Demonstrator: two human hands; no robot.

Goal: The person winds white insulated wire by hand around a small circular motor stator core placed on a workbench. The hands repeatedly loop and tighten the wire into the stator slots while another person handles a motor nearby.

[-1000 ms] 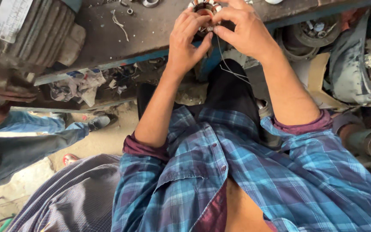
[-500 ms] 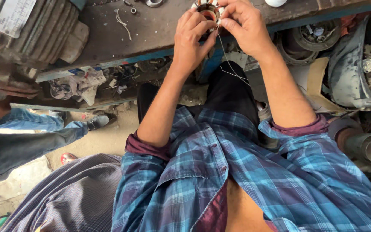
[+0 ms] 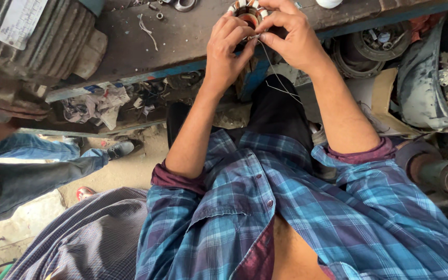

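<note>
Copper-wound stator core (image 3: 246, 11) rests on the dark workbench (image 3: 182, 39) at its near edge, bore axis facing up toward the camera; its far side is cut off. Left hand (image 3: 227, 52) and right hand (image 3: 290, 37) pinch together on a thin wire (image 3: 278, 80) trailing downward. Fingertip contact is hard to make out.

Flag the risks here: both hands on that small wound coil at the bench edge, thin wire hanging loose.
1. The thin wire trails off the bench toward the lap; it could snag on a sleeve and kink or pull out of the coil.
2. The coil sits at the very edge of the workbench, pinched between the left hand and right hand; a slip may drop it onto the cluttered floor.
3. Loose washers nearby could get knocked off.
</note>
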